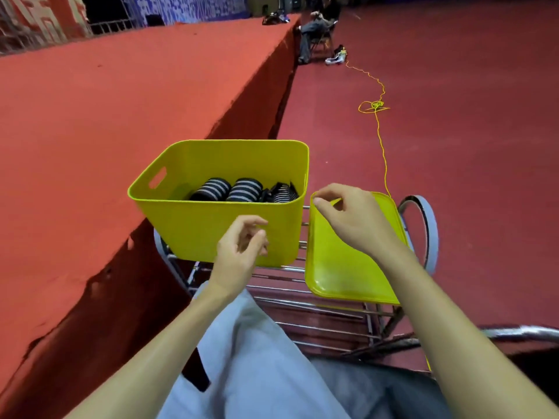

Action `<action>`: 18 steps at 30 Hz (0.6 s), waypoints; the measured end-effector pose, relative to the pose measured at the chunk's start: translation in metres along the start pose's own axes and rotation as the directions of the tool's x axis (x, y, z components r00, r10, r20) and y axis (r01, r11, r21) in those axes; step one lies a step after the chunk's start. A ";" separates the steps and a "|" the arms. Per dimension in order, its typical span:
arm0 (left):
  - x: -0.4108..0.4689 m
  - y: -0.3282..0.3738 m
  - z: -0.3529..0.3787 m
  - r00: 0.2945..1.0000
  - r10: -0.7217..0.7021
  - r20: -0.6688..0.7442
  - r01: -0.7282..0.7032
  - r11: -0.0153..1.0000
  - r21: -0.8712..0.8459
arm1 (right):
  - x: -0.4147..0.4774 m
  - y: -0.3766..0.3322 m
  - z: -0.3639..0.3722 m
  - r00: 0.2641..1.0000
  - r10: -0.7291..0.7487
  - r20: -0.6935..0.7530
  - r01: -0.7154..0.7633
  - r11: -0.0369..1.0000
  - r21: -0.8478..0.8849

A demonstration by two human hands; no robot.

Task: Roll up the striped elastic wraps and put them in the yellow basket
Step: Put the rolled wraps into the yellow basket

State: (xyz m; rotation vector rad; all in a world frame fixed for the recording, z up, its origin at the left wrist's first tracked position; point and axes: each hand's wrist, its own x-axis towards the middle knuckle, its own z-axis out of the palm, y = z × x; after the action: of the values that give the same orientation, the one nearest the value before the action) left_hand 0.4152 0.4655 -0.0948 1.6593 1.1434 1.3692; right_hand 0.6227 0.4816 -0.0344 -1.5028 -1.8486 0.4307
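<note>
- Striped elastic wraps (242,190): rolled, black with pale stripes, lying side by side on the floor of the yellow basket (211,228), centre of frame.
- Basket stands on a metal rack (302,300); yellow tray (348,273) just beside it, to the right.
- Left hand (239,252): in front of the basket's near wall, fingers loosely curled, holding nothing.
- Right hand (354,216): over the tray's upper left corner, fingers loosely bent, empty.

Dark red carpet floor (469,116) spreads to my right; on my left a raised platform (121,101) in brighter red stretches away — its side in shadow. A yellow cord (378,122) snakes over the floor toward a seated person (314,28) far off, a blue banner (193,7) hangs beyond, and a metal-bar rack (302,300) stands before my knees.
</note>
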 end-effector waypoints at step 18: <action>-0.004 -0.058 0.108 0.694 -0.716 0.071 0.690 0.690 0.219 | -0.057 0.119 0.045 0.739 0.296 0.605 0.000 0.898 -0.439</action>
State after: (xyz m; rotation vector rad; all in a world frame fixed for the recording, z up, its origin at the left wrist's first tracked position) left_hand 0.5095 0.4860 -0.1707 1.1790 1.6205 0.6389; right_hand 0.6807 0.4670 -0.1604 -1.9744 -2.4975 0.7683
